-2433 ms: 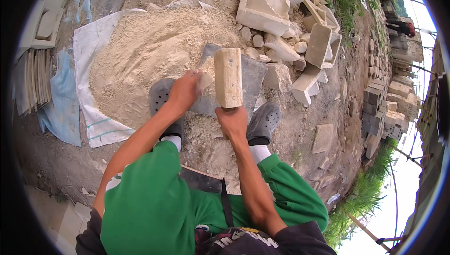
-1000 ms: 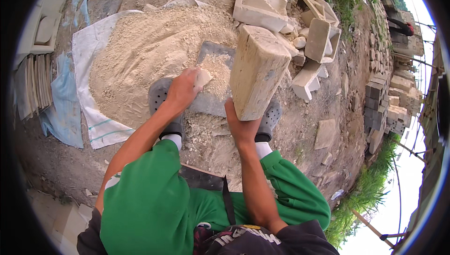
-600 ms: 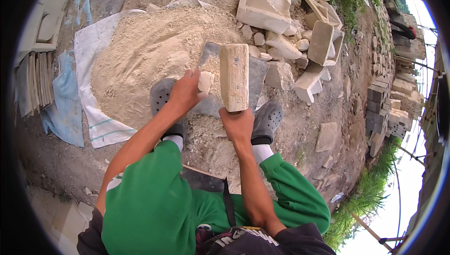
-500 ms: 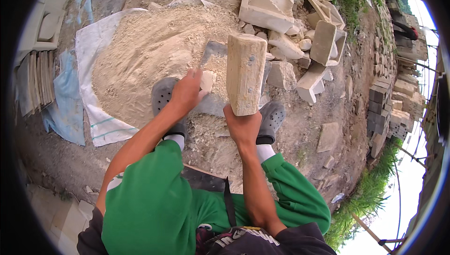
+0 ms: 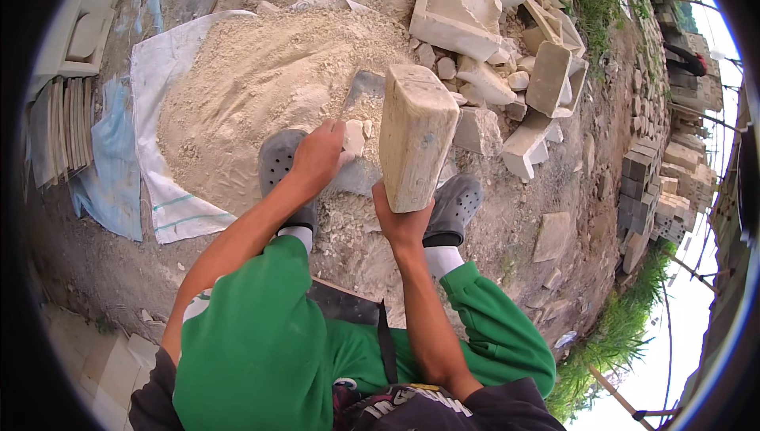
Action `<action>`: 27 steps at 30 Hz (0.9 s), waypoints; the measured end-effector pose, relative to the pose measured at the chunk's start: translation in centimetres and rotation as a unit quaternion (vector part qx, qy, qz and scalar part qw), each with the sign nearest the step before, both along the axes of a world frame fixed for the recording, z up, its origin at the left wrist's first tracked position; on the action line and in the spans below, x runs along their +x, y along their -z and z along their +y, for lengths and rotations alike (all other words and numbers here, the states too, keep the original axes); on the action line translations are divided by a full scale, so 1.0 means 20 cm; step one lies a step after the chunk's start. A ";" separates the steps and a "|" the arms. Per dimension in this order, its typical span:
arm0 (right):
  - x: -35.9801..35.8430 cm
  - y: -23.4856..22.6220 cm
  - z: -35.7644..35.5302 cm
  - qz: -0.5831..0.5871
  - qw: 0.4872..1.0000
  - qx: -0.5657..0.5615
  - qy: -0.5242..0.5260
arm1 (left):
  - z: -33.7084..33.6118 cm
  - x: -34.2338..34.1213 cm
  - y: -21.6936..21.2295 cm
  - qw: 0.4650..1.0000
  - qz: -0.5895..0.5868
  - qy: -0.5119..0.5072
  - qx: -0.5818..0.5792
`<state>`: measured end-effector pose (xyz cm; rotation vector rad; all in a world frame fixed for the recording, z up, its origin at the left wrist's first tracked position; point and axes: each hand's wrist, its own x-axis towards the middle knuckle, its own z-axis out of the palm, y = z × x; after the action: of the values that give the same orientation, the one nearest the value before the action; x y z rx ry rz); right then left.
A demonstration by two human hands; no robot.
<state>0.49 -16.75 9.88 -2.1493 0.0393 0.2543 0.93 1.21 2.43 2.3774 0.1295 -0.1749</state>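
Clock: 12 is straight out from the person sitting here, and I'm reading everything off the pale chunk (image 5: 353, 138).
Chunk spot: in the middle, on the dark gray slab (image 5: 362, 178) as far as I can tell, with crumbs all round it and a smaller bit (image 5: 367, 129) right by its 2 o'clock side.
Left hand (image 5: 319, 155): comes in from 8 o'clock, grip pinched on the chunk's near-left edge, fingers up top and thumb lower down, so only a small gap and that's filled with stone.
Right hand (image 5: 404, 221): down at 5 o'clock, grip wrapped in a fist under the wooden mallet (image 5: 417, 138); can't really see the handle, the big head covers it.
Mallet head: chunky worn block at 3 o'clock, up off the slab and tilted a bit, apart from the chunk.
Powder heap (image 5: 261, 91): big sandy pile at 10 o'clock, spread on a white sheet (image 5: 154, 91).
Rubble pile (image 5: 455, 19): broken pale blocks at 1 to 2 o'clock, all jumbled.
Shoes: gray clogs, one (image 5: 279, 163) at 8 o'clock, the other (image 5: 459, 203) at 4.
Far left: crumpled blue cloth (image 5: 115, 178) around 9 o'clock.
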 end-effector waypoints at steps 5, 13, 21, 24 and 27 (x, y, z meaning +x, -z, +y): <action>0.00 0.25 -0.06 0.183 0.970 -0.157 -0.017 | -0.02 0.03 -0.01 0.999 0.052 0.004 -0.012; 0.11 -0.13 0.04 0.055 0.996 -0.062 0.019 | 0.01 0.01 0.02 1.000 0.005 -0.016 -0.014; 0.04 0.23 -0.05 0.123 0.974 -0.187 -0.021 | 0.00 0.04 0.01 0.999 0.023 -0.018 -0.023; 0.11 0.05 -0.01 0.176 0.964 -0.198 -0.026 | 0.00 0.00 0.03 0.999 0.035 -0.022 -0.021; 0.14 -0.08 0.01 0.013 0.996 -0.087 -0.010 | 0.00 0.00 0.04 0.999 0.013 -0.025 -0.024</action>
<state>3.24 -16.50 11.43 -2.3210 0.0572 0.3010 0.97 1.29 1.58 2.3217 0.1946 -0.1823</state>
